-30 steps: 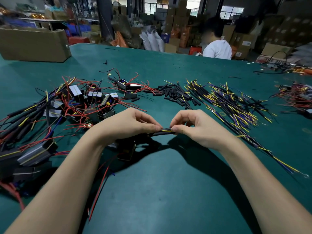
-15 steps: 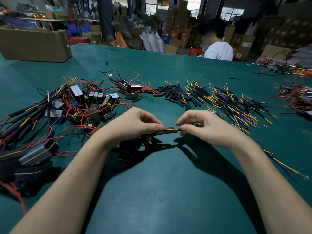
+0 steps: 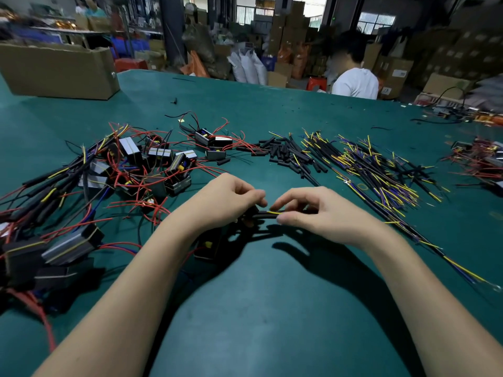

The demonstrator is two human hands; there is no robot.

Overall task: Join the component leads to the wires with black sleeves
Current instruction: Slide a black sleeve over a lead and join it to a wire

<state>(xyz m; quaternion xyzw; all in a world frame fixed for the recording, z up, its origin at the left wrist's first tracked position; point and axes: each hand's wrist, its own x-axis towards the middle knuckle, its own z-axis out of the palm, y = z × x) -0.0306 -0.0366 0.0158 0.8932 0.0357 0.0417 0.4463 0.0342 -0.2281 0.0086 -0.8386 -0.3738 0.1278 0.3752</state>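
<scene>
Finished pile (image 3: 40, 186): at the far left of the green table (image 3: 272, 322), components already sleeved to black wires are heaped, with red leads tangled through them.
Loose components (image 3: 160, 153): small blocky parts with yellow-striped tops are scattered just behind the left hand; they are judged rigid and light, best lifted by the body and not by the thin leads.
Left hand (image 3: 226, 200): the fingers are curled together and pinched on the near end of the black sleeve; what the fingertips trap under it cannot be told.
Held component (image 3: 209, 244): a dark block hangs below the left wrist, partly in shadow; its leads are judged soft and easily bent.
Black sleeve (image 3: 262, 214): it is held between both hands above the table, with a short yellow wire end (image 3: 275, 212) lying at its right mouth. The tube is judged light, flexible and a little slippery, so it should be pinched close to the mouth.
Right hand (image 3: 318, 213): thumb and forefinger are closed on the yellow wire end just beside the sleeve.
Spare sleeves (image 3: 285, 153): short black tubes are strewn behind the hands.
Wire bundle (image 3: 381, 172): black wires with yellow and purple tips are spread at the right, well apart from the hands.
</scene>
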